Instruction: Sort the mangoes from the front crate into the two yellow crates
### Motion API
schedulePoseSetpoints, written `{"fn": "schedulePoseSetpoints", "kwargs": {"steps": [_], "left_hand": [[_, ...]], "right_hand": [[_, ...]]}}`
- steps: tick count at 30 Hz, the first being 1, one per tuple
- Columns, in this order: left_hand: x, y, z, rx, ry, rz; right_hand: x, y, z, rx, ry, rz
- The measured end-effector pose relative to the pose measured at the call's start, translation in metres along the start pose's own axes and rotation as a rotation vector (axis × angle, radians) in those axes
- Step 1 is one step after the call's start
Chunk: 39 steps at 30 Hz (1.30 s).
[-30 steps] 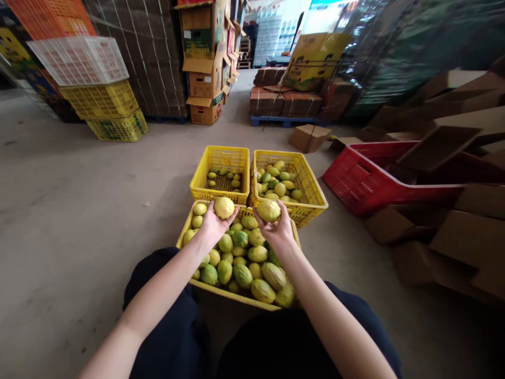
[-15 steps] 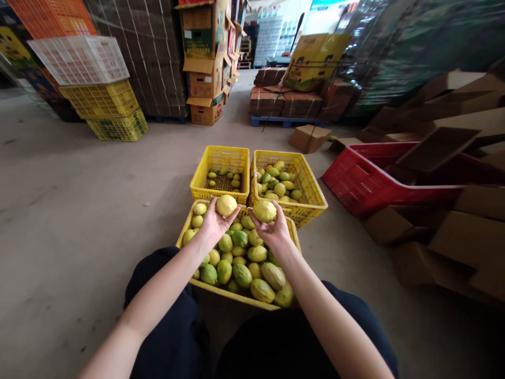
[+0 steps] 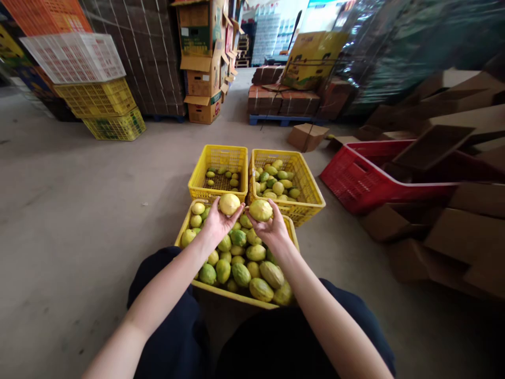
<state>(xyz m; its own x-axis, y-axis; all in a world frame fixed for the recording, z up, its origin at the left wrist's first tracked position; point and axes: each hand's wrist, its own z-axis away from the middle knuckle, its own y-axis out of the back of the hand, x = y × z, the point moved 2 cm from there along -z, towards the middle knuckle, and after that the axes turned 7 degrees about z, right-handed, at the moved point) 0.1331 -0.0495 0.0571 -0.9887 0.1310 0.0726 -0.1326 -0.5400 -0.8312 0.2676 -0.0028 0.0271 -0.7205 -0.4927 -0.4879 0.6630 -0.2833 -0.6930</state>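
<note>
My left hand (image 3: 220,218) holds a pale yellow, rounded fruit (image 3: 229,204), with the fingers cupped round it from below. A yellow-green, slightly ridged fruit (image 3: 261,210) rests in my right hand (image 3: 272,226), its thumb and fingers closed about the sides. Both hands are close together, the fingertips nearly touching, above the far end of a yellow crate (image 3: 236,298). That crate is filled with similar oval fruits (image 3: 241,275), some green and some yellow. The exact kind of fruit is not clear.
Just beyond stand two more yellow crates: the left one (image 3: 192,185) has several small fruits, the right one (image 3: 315,197) a larger heap. A red crate (image 3: 347,181) and loose cardboard boxes (image 3: 445,237) lie to the right. Stacked crates (image 3: 114,123) stand at the left.
My hands have drawn slightly closer together, each still holding its fruit. The fruit in my right hand has shifted a little left. The view has moved slightly.
</note>
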Motion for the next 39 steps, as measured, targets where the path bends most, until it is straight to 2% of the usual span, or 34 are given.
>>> {"fn": "schedulePoseSetpoints", "kwargs": {"steps": [3, 9, 22, 28, 34, 39], "left_hand": [[-0.004, -0.002, -0.002, 0.013, 0.004, -0.015], [-0.011, -0.003, -0.012, 0.008, 0.021, -0.015], [-0.012, -0.002, -0.016, -0.031, -0.008, -0.052], [-0.003, 0.000, -0.009, -0.071, -0.020, -0.127], [0.011, -0.003, 0.008, -0.204, -0.085, -0.158], [0.020, -0.001, 0.019, -0.253, -0.040, -0.120]], "right_hand": [[-0.003, -0.003, 0.005, 0.050, -0.040, 0.006], [-0.008, -0.006, 0.008, 0.022, 0.035, -0.035], [-0.007, -0.013, 0.015, 0.014, 0.019, -0.024], [-0.004, -0.012, 0.017, -0.096, -0.016, 0.046], [-0.004, -0.020, 0.028, -0.258, -0.032, 0.018], [-0.002, -0.020, 0.036, -0.288, -0.042, 0.016]]}}
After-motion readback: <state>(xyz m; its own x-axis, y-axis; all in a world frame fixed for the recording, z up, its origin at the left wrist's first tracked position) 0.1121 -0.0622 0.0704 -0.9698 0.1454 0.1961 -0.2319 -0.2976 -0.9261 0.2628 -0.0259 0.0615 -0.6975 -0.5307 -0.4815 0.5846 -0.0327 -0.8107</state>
